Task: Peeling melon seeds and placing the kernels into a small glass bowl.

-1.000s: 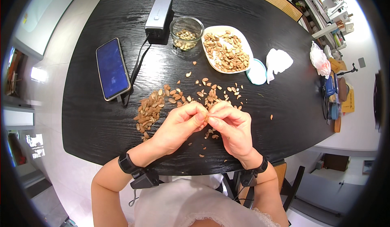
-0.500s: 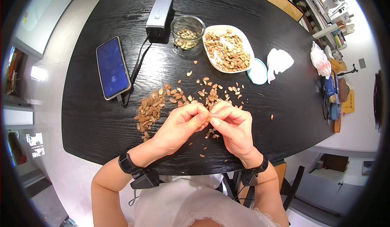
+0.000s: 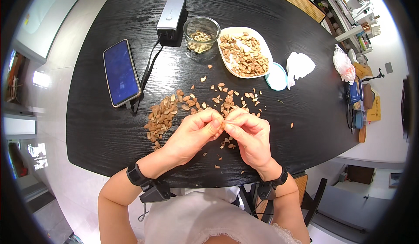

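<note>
Both hands, the left hand [image 3: 194, 132] and the right hand [image 3: 248, 134], pinch one small nut [image 3: 222, 124] tight between their fingers, above shells [image 3: 162, 116] on the black surface [image 3: 109, 134].

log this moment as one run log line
left hand: pinching nut | right hand: pinching same nut | shell pile: left of hands | white plate: nuts | glass jar: kernels

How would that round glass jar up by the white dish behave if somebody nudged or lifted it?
The glass jar looks squat and wide, so it would probably slide on the black table rather than tip. Holding only a shallow layer of kernels, it likely feels light, though its smooth glass could be slippery and breakable if dropped.
</note>
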Action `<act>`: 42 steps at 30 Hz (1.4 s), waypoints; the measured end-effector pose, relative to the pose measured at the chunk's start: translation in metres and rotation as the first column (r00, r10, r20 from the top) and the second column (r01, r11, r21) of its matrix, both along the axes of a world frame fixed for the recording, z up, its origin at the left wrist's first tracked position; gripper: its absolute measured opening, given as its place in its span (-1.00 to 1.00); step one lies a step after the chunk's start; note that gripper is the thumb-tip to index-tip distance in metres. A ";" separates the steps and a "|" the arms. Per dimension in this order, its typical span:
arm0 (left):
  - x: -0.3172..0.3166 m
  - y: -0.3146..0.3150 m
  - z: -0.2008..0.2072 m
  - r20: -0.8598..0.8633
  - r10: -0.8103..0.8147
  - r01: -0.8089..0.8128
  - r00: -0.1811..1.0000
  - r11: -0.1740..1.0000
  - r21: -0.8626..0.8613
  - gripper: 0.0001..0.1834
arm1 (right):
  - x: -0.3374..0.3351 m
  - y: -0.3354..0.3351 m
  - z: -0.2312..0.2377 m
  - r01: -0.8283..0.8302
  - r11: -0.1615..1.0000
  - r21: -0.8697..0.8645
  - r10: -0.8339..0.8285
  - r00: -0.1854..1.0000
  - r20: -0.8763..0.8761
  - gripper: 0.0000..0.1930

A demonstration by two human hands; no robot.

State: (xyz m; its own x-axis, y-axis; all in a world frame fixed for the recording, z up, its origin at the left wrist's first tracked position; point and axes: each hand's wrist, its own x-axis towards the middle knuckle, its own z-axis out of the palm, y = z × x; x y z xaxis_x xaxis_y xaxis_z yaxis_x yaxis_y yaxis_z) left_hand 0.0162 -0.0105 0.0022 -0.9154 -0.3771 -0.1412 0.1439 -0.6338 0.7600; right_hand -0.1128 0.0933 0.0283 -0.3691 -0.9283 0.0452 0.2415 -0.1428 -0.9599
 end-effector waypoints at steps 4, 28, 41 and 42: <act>0.000 0.001 -0.002 0.021 0.022 -0.020 1.000 0.997 -0.080 -0.78 | -0.001 0.001 -0.005 0.000 1.000 -0.017 0.001 0.999 0.037 -0.96; 0.001 -0.003 0.007 0.116 -0.089 0.083 0.989 0.995 0.048 -0.68 | 0.006 -0.004 -0.002 0.095 0.995 0.007 -0.093 0.987 -0.129 -0.93; 0.003 -0.020 0.011 0.203 0.053 -0.015 0.978 0.983 -0.184 -0.60 | -0.049 0.001 0.016 0.328 0.927 0.181 -0.116 0.710 -0.694 -0.95; 0.003 -0.020 0.014 0.186 0.084 -0.057 0.979 0.988 -0.147 -0.62 | -0.062 0.007 0.012 0.319 0.922 0.219 -0.039 0.639 -0.768 -0.94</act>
State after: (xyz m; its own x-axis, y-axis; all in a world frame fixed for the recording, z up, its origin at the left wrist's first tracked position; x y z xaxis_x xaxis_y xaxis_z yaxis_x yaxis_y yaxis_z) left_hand 0.0188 -0.0309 0.0158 -0.8473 -0.4677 -0.2518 0.0281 -0.5128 0.8580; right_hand -0.1744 0.1005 0.0402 -0.5007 -0.8589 0.1073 -0.5625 0.2287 -0.7945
